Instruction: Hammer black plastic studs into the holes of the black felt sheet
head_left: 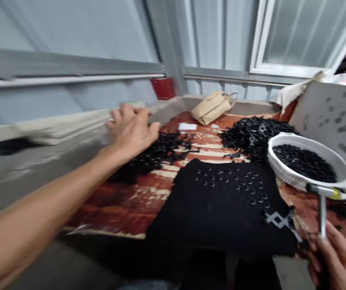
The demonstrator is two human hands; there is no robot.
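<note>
My left hand (133, 127) is stretched out at the left, above the near wall ledge and beside a pile of small black pieces (173, 147). Its fingers are apart and slightly blurred, and nothing shows in them. At the lower right, my right hand (336, 257) grips a small hammer (322, 213) with a metal shaft and a yellow-ended head. Close to that hand, a grey criss-cross linkage (278, 220) lies over the black mat (215, 213); whether the fingers also touch it, I cannot tell. Several small dark rings (237, 187) are scattered on the mat.
A white plastic basket (310, 139) of black pieces stands at the right. Behind it rises a larger black heap (251, 135). A beige pouch (212, 108) lies at the back of the worn red table (112, 207). A grey panel (332, 108) borders the right side.
</note>
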